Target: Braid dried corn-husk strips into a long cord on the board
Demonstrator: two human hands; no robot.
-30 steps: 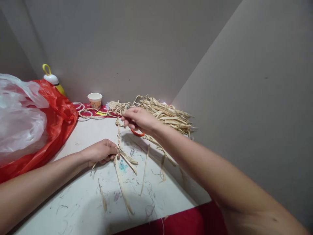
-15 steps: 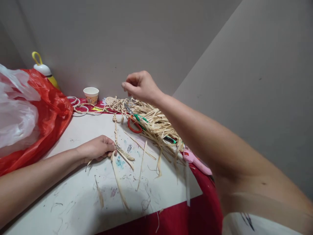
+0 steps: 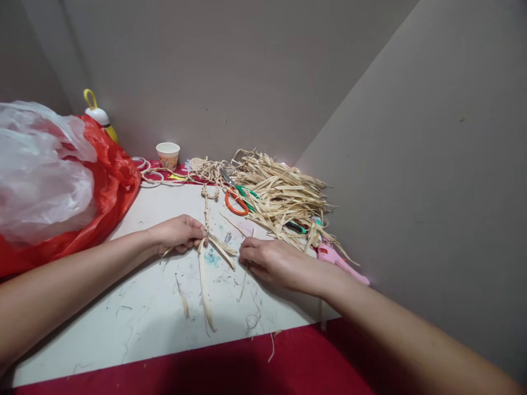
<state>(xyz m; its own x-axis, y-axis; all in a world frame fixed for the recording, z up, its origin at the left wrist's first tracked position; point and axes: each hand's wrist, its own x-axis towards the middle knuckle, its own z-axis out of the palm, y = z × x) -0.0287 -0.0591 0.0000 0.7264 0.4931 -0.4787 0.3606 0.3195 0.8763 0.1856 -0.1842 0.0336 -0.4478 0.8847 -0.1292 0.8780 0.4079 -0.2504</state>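
Note:
My left hand (image 3: 177, 233) pinches the end of a braided straw cord (image 3: 206, 211) that runs away from me across the white board (image 3: 135, 307). Loose flat straw strips (image 3: 205, 285) fan out below the pinch. My right hand (image 3: 274, 263) rests low on the board just right of those strips, fingers curled over a thin straw strip (image 3: 244, 278). A pile of raw straw strips (image 3: 284, 197) lies behind it, with orange and green scissors (image 3: 236, 200) at its left edge.
A red and clear plastic bag (image 3: 61, 181) fills the left side. A paper cup (image 3: 168, 154), white rings (image 3: 146, 167) and a yellow-capped bottle (image 3: 99, 115) stand by the back wall. A pink glue gun (image 3: 340, 258) lies at the right. Red cloth (image 3: 247, 367) covers the near edge.
My right hand came down from above the straw pile to the board beside the loose strips. My left hand kept its pinch on the braid.

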